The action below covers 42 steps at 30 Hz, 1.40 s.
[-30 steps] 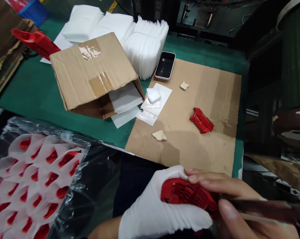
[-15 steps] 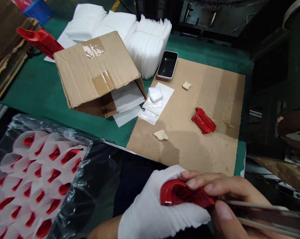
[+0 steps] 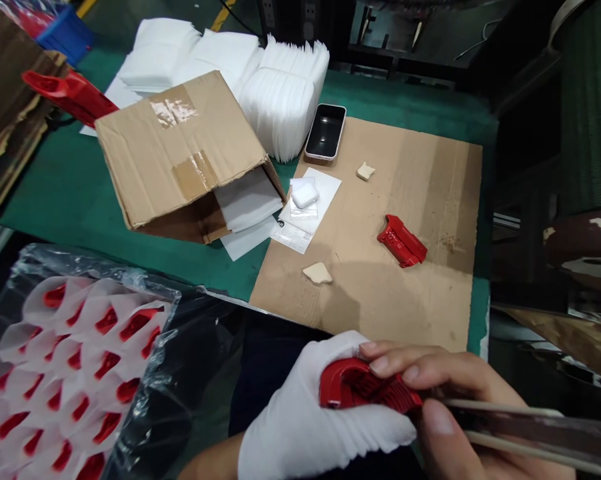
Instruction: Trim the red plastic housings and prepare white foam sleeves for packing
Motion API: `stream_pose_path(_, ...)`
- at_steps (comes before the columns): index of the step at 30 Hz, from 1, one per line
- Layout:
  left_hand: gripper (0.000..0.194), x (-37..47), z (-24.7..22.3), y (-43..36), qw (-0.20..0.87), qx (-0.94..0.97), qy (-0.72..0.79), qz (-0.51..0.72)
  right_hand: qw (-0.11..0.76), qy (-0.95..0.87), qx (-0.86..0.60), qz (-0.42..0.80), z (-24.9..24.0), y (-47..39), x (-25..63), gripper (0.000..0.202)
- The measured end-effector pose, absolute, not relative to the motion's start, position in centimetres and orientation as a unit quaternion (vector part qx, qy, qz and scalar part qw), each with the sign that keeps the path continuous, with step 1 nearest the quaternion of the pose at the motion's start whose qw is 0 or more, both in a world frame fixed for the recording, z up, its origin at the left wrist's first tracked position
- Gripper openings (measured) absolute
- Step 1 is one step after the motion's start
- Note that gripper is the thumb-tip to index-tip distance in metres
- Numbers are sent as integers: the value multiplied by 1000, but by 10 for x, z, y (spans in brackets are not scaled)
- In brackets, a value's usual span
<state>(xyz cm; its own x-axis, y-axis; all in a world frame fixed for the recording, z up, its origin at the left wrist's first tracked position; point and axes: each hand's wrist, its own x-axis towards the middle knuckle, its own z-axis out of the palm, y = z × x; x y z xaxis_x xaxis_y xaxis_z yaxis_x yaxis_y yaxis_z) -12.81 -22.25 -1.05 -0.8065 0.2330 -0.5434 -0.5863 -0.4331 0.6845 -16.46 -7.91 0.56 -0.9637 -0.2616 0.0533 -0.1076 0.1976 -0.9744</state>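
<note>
My left hand (image 3: pixel 310 427), in a white glove, is wrapped round a glossy red plastic part (image 3: pixel 348 383) with a curved, ribbed hollow facing up. My bare right hand (image 3: pixel 455 387) presses its fingertips on the right end of that part. Between its thumb and fingers it grips a long, flat, greyish tool with pale edges (image 3: pixel 535 427), running off to the right. The tool's tip is hidden by my fingers, so its kind is unclear. Beyond my hands, another red plastic part (image 3: pixel 402 241) lies on the cardboard sheet (image 3: pixel 430 180).
A tilted cardboard box (image 3: pixel 180 153) with white sheets in it stands left of a phone (image 3: pixel 325 131). Behind are stacks of white foam sleeves (image 3: pixel 280 93). Two cream scraps, one being the nearer scrap (image 3: pixel 318 273), lie on the cardboard. At lower left, a plastic-lined container (image 3: pixel 173 300) holds several wrapped red parts.
The view has shifted slightly, so the table items sit a little further left. Both hands keep the same hold on the red part, with only a slight shift of the right hand.
</note>
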Motion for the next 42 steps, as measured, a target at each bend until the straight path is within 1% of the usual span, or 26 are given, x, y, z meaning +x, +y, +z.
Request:
stream_pose_path(2, 29, -129, -12, -222, 249, -178, 469, 828, 77, 748, -143, -644, 3, -79, -164, 9)
stream_pose_path(5, 30, -130, -14, -223, 275, -173, 472, 820, 95, 698, -117, -699, -1, -78, -163, 6)
stream_pose_path(7, 33, -130, -17, -225, 291, -173, 462, 820, 154, 663, -92, -727, -1, -77, -163, 14)
stream_pose_path(9, 36, -129, -20, -227, 293, -170, 451, 825, 199, 644, -75, -735, 0, -78, -163, 15)
stream_pose_path(10, 38, -128, -21, -227, 289, -168, 448, 829, 205, 646, -74, -732, 0, -79, -164, 14)
stream_pose_path(14, 48, -128, -24, -230, 282, -176, 427, 841, 178, 678, -112, -704, 0, -84, -164, 13)
stream_pose_path(15, 49, -128, -24, -230, 285, -176, 421, 843, 179, 679, -118, -702, -1, -84, -164, 10)
stream_pose_path(16, 49, -128, -24, -231, 287, -176, 419, 843, 186, 677, -122, -702, -2, -84, -163, 5)
stream_pose_path(17, 48, -128, -24, -231, 289, -177, 421, 842, 196, 674, -124, -702, -3, -84, -162, 4)
stream_pose_path(19, 46, -130, -23, -232, 292, -172, 435, 834, 211, 668, -123, -703, -4, -82, -160, 14)
stream_pose_path(21, 43, -132, -21, -232, 306, -168, 452, 821, 223, 665, -121, -703, -3, -79, -160, 14)
stream_pose_path(24, 42, -135, -17, -232, 330, -173, 448, 813, 214, 647, -117, -722, -3, -76, -160, 13)
stream_pose_path(29, 44, -132, -22, -230, 321, -164, 447, 819, 182, 637, -101, -743, -5, -77, -159, 11)
stream_pose_path(33, 41, -125, -28, -226, 298, -170, 451, 824, 159, 675, -94, -714, -3, -79, -154, 11)
stream_pose_path(36, 38, -122, -29, -223, 271, -181, 457, 828, 118, 722, -104, -673, -2, -81, -152, 10)
stream_pose_path(39, 36, -121, -28, -223, 243, -171, 476, 828, 85, 764, -129, -626, -4, -84, -152, 17)
stream_pose_path(42, 37, -123, -26, -225, 241, -176, 463, 835, 82, 765, -153, -620, -7, -85, -154, 20)
